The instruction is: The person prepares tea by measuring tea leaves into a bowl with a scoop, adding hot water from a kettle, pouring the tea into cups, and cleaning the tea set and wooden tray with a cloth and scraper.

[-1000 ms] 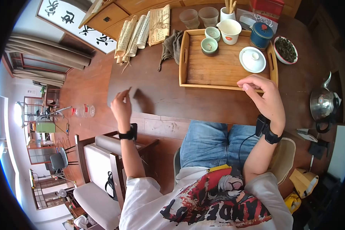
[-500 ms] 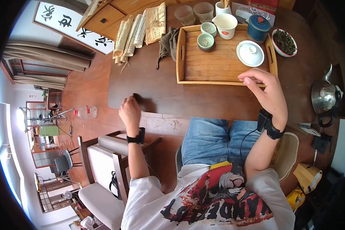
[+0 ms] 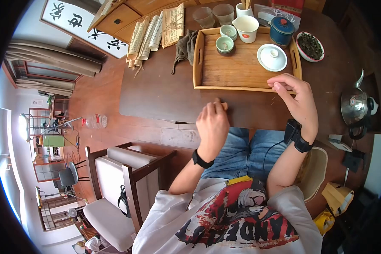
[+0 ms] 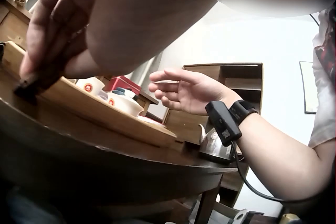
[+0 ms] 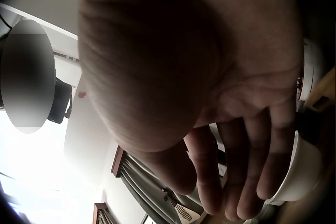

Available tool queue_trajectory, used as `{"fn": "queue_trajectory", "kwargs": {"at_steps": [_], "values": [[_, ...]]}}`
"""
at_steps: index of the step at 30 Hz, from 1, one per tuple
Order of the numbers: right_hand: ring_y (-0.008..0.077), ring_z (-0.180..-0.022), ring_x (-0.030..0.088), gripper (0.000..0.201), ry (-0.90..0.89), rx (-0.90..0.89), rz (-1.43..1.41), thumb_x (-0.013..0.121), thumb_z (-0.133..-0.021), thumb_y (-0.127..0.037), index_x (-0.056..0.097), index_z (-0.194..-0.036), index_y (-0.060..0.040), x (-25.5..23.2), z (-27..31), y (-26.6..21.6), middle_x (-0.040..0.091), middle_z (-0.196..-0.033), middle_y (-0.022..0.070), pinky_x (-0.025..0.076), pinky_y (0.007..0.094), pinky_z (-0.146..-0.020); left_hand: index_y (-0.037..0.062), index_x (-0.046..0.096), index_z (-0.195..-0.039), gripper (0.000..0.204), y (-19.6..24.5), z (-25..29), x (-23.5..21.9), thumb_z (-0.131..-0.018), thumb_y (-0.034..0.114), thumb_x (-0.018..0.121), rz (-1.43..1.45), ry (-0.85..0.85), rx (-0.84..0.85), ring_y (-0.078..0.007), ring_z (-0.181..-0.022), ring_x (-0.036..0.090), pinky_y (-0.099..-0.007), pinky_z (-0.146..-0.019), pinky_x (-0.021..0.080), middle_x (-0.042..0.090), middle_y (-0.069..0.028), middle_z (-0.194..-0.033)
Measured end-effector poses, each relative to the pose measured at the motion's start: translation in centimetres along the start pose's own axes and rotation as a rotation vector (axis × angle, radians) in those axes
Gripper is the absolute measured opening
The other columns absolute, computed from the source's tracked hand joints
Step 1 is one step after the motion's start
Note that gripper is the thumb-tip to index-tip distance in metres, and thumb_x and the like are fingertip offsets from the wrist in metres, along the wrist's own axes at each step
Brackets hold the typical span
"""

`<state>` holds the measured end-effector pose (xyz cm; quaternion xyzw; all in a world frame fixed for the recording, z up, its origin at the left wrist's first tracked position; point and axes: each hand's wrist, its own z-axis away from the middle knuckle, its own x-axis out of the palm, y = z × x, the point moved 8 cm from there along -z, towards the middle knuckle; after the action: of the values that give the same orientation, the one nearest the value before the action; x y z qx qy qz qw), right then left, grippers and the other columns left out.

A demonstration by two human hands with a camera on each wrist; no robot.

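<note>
Holding 1 small brown piece [image 3: 225, 106] between thumb and fingertips, the left hand [image 3: 213, 127] is low over the near edge of 1 dark table [image 3: 156, 99]; the piece shows just past its fingers, and contact with the tabletop cannot be told. The right hand [image 3: 298, 97], fingers relaxed and slightly bent, hovers at the near right corner of 1 wooden tray [image 3: 233, 88]. On the tray, beyond both hands, are 2 green cups [image 3: 225, 43], 1 white pitcher [image 3: 246, 30], 1 blue canister [image 3: 281, 33] and, nearest the right hand, 1 white lid [image 3: 272, 59]. Beyond the right hand lies 1 bowl of leaves [image 3: 310, 47]; to its right, 1 metal kettle [image 3: 354, 106]. Far beyond the left hand stand 2 glasses [image 3: 223, 15].
</note>
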<state>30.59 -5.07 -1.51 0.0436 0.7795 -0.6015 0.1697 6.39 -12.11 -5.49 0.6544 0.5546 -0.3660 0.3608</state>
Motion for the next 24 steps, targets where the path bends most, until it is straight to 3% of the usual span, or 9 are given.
{"fn": "queue_trajectory", "kwargs": {"at_steps": [4,6,9,15,18,20,22,24], "values": [[0.0189,-0.097,0.078,0.018,0.001,0.019,-0.01,0.071,-0.107,-0.011,0.079,-0.116,0.0023,-0.1,0.1,0.2,0.082,-0.106,0.0125,0.061,0.0329,-0.088,0.0048,0.076,-0.098,0.011,2.4,-0.6,0.6,-0.103,0.013,0.07,0.057,-0.007,0.033,-0.0278,-0.076,0.074,-0.0419,-0.062,0.059,0.066,-0.0091,-0.082],[0.0189,-0.096,0.078,0.017,-0.015,0.001,0.01,0.071,-0.107,-0.011,0.079,-0.115,0.0023,0.4,0.0,-0.3,0.082,-0.106,0.0125,0.061,0.0328,-0.087,0.0052,0.076,-0.097,0.012,1.5,-1.1,-0.1,-0.104,0.013,0.071,0.119,-0.006,0.001,-0.0314,-0.074,0.073,-0.0429,-0.062,0.059,0.067,-0.0108,-0.082],[0.019,-0.089,0.078,0.016,-0.056,-0.024,0.005,0.073,-0.105,-0.01,0.079,-0.115,0.0013,1.9,-0.3,-0.7,0.082,-0.103,0.012,0.061,0.0319,-0.085,0.0046,0.077,-0.098,0.009,-1.7,-1.6,-1.1,-0.103,0.011,0.073,0.338,-0.025,-0.14,-0.0386,-0.072,0.071,-0.0469,-0.063,0.056,0.071,-0.0154,-0.086],[0.0169,-0.084,0.078,0.016,-0.17,-0.058,-0.031,0.077,-0.101,-0.009,0.079,-0.114,0.0015,7.2,-1.7,-2.3,0.08,-0.097,0.011,0.061,0.0312,-0.078,0.0071,0.082,-0.11,0.013,-9.8,-0.6,-1.7,-0.103,0.015,0.076,0.293,0.086,-0.267,-0.0359,-0.077,0.073,-0.0467,-0.067,0.058,0.071,-0.0124,-0.09],[0.0152,-0.092,0.078,0.027,-0.33,0.006,-0.087,0.075,-0.101,-0.004,0.075,-0.127,0.0027,11.9,-2.4,-2.7,0.081,-0.103,0.0096,0.063,0.0305,-0.085,0.0068,0.082,-0.111,0.013,-11.5,-0.6,-2.1,-0.104,0.015,0.075,0.196,0.168,-0.269,-0.0345,-0.081,0.074,-0.0461,-0.069,0.059,0.073,-0.0109,-0.093],[0.0148,-0.089,0.076,0.044,-0.432,0.013,-0.109,0.077,-0.1,-0.004,0.066,-0.143,0.0005,15.6,-2.6,-2.4,0.079,-0.102,0.0082,0.063,0.0307,-0.083,0.0063,0.082,-0.112,0.014,-12.1,-0.8,-1.9,-0.105,0.016,0.074,0.173,0.172,-0.284,-0.0339,-0.081,0.073,-0.0455,-0.069,0.059,0.074,-0.0103,-0.097],[0.0162,-0.091,0.076,0.056,-0.459,0.018,-0.117,0.078,-0.1,-0.004,0.058,-0.152,-0.0004,18.4,-2.6,-2.5,0.078,-0.104,0.0091,0.063,0.0315,-0.082,0.0056,0.082,-0.112,0.016,-12.7,-0.8,-0.1,-0.103,0.015,0.075,0.214,0.019,-0.342,-0.0335,-0.087,0.073,-0.0458,-0.073,0.06,0.075,-0.0101,-0.101],[0.0178,-0.093,0.076,0.064,-0.477,0.037,-0.11,0.078,-0.099,-0.003,0.052,-0.158,-0.0002,21.0,-2.8,-1.8,0.078,-0.107,0.011,0.064,0.0326,-0.083,0.0046,0.082,-0.112,0.016,-12.4,-0.8,0.2,-0.1,0.013,0.076,0.233,0.047,-0.301,-0.034,-0.09,0.072,-0.0461,-0.076,0.06,0.075,-0.0108,-0.101]]}}
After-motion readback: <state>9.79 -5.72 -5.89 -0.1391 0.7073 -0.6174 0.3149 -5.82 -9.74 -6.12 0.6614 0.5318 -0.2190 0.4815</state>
